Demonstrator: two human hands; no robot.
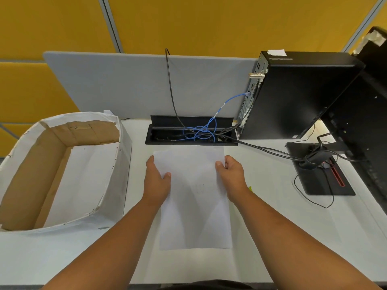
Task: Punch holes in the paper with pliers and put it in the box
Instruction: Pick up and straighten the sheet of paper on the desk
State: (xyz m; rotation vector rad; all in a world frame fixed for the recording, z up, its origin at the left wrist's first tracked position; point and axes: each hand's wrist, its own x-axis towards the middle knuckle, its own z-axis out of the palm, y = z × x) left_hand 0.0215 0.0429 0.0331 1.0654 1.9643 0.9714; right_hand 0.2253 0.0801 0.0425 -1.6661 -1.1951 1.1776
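A white sheet of paper [194, 197] is held in front of me over the desk, its long side running away from me. My left hand [156, 181] grips its left edge, thumb on top. My right hand [231, 177] grips its right edge the same way. Faint rows of small marks show near the sheet's middle. An open cardboard box [25, 174] wrapped in white paper stands at the left, and its inside looks bare. A small yellow-green tip [249, 188] peeks out beside my right wrist. No pliers are in view.
An open black cable tray [165, 138] with tangled blue and black cables lies just beyond the sheet. A black desktop computer [297, 95] stands at the back right. A monitor stand base [320, 176] with cables sits at the right. A grey divider panel [125, 84] backs the desk.
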